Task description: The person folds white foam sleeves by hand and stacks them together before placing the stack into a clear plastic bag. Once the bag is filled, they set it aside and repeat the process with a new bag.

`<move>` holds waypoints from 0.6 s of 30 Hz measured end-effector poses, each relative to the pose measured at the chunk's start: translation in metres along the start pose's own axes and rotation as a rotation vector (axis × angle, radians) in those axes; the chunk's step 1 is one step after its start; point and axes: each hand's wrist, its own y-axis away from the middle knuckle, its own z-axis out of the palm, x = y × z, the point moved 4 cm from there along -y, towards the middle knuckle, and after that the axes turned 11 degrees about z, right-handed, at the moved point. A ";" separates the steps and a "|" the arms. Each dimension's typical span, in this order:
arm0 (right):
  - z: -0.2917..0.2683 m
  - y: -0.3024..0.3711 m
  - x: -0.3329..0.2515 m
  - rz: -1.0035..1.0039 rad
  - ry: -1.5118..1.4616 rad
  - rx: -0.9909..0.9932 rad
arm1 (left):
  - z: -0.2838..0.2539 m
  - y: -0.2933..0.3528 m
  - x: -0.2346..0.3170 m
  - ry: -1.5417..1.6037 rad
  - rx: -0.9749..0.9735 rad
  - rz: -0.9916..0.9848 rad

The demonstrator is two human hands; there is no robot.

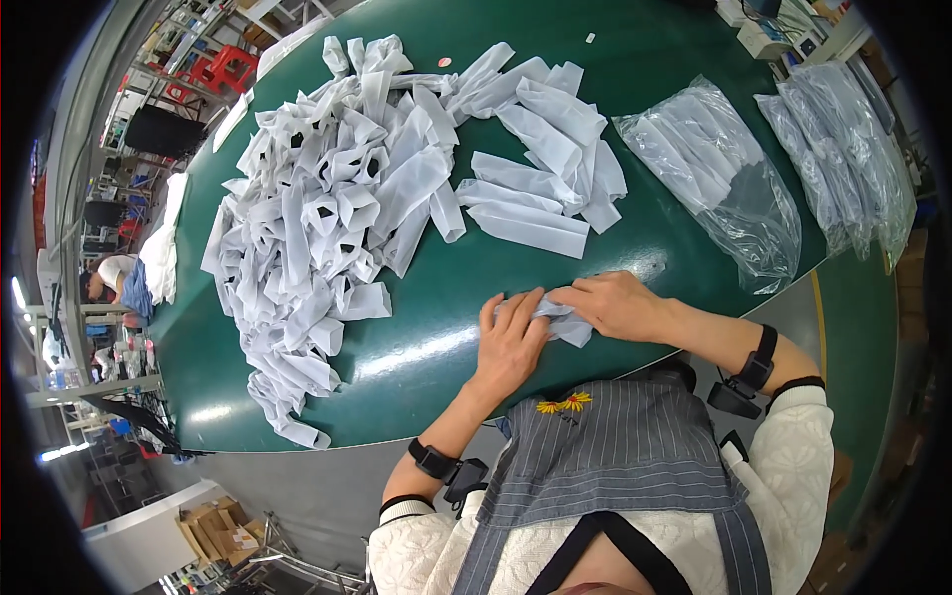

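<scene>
Close to the near edge of the green table (426, 367), a small pale grey fabric piece (567, 325) lies crumpled between my hands. My left hand (512, 342) has its fingers curled over the left part of it. From the right, my right hand (617, 305) grips its upper part with thumb and fingers together. The fingers partly hide the piece. Beyond my hands rests a small group of flat, tube-like whitish pieces (531, 226). Left of these spreads a large loose heap of similar pieces (327, 208), some with open ends showing dark insides.
On the right lies a clear plastic bag (709, 183) with pale pieces inside. Several more filled clear bags (838, 159) are stacked at the far right edge. A small red disc (444, 61) sits at the back. Cardboard boxes (220, 531) stand below at left.
</scene>
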 end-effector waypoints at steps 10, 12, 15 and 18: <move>-0.010 -0.041 0.026 0.294 0.211 0.237 | 0.016 0.005 0.004 0.110 0.037 -0.042; 0.008 -0.046 0.039 0.418 0.276 0.013 | 0.011 0.000 0.004 0.070 0.017 -0.005; 0.002 -0.036 0.040 0.412 0.116 -0.228 | -0.007 -0.001 0.006 0.000 -0.023 0.038; 0.008 -0.025 0.032 0.331 0.075 -0.309 | -0.030 -0.020 -0.008 -0.175 0.027 0.082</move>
